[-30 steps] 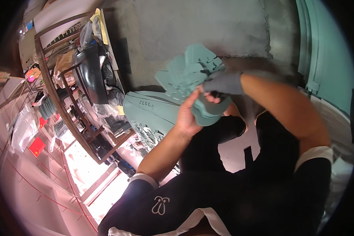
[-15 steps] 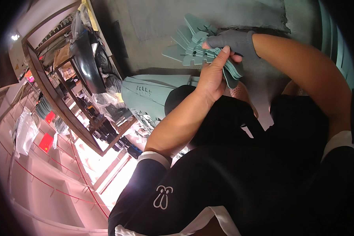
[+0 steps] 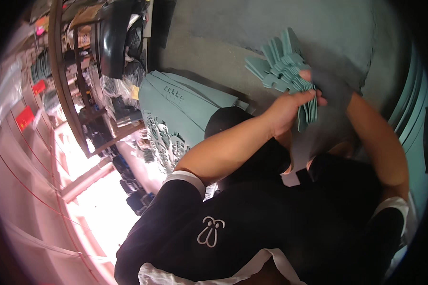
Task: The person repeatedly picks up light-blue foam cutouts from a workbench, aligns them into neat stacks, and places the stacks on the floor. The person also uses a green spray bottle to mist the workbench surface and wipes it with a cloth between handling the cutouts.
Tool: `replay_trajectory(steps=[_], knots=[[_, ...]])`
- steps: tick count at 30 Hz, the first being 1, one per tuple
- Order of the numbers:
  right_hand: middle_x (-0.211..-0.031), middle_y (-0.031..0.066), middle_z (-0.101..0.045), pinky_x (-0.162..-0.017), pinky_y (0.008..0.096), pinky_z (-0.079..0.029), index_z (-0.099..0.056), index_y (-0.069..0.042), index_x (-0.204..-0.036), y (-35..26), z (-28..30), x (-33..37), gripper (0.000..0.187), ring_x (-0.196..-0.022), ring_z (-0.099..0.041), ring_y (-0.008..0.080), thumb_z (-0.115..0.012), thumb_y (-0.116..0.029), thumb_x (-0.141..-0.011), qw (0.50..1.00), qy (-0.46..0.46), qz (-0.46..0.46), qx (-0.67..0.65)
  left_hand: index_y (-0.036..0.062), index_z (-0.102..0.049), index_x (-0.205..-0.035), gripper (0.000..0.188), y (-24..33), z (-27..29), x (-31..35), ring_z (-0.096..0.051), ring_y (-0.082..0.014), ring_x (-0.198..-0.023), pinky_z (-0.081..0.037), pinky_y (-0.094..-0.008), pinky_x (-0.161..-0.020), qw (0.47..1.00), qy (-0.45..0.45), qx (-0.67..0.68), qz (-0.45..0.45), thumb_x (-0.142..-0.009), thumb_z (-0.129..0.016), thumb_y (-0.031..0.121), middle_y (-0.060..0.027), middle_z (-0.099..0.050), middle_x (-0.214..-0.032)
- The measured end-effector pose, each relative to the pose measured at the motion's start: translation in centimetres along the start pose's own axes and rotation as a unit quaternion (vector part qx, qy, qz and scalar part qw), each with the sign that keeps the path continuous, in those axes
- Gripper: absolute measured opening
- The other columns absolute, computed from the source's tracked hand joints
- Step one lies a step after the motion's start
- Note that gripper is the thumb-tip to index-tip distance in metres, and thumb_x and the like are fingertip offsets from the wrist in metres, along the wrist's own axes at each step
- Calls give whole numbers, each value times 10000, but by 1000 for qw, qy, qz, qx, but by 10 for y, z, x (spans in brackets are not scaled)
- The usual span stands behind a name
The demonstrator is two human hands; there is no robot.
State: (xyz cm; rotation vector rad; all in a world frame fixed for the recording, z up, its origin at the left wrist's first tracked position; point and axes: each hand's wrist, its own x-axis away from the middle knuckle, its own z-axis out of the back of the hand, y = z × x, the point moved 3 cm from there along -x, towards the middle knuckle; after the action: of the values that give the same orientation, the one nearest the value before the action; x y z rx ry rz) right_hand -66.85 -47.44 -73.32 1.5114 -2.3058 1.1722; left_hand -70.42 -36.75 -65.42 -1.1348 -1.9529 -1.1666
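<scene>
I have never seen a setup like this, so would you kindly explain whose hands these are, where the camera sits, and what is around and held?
There is no machine here: a person works with their own hands. The picture comes from a wide fisheye camera on their head, looking down, so straight edges bend near the rim. The bare left hand and the right hand, in a dark grey glove with exposed fingertips, together grip a fanned bundle of thin, flat grey-green pieces. To the left are large grey-green sheets with cut-out shapes; beyond is a grey floor.
</scene>
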Motion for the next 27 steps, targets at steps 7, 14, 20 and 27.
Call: replay_trajectory(steps=[7, 14, 20, 27], knots=[[-844, 17, -571, -502, 199, -395, -515, -67, -1125, -22, 4, 19, 392, -615, -492, 71, -550, -351, -857, 997, 62, 25, 30, 23, -546, -1089, 281, 4, -5, -15, -581, -186, -950, -452, -306, -810, 1000, -1, 21, 20, -889, -526, 219, -98, -631, -994], [-795, 21, -532, -525, 235, -419, -499, -56, -1114, -34, 9, 14, 464, -601, -475, 97, -603, -395, -815, 987, 115, -48, 100, 32, -560, -1042, 248, 9, 1, -33, -582, -165, -885, -481, -319, -706, 997, 65, -2, 42, -870, -566, 211, -60, -619, -944], [-867, 91, -550, -607, 278, -480, -430, 17, -1187, -32, 19, 13, 627, -687, -540, 139, -676, -371, -760, 971, 179, -83, 135, 7, -562, -1042, 277, 3, 4, -43, -581, -169, -862, -484, -314, -707, 997, 80, -19, 12, -826, -624, 169, -65, -600, -959], [-918, 50, -550, -561, 267, -451, -473, -12, -1152, -44, 21, 20, 465, -754, -533, 133, -641, -262, -798, 989, 128, -14, 69, 55, -525, -1113, 321, 16, -5, -43, -553, -189, -958, -478, -361, -785, 998, 7, -59, -20, -826, -629, 156, -59, -578, -1030]])
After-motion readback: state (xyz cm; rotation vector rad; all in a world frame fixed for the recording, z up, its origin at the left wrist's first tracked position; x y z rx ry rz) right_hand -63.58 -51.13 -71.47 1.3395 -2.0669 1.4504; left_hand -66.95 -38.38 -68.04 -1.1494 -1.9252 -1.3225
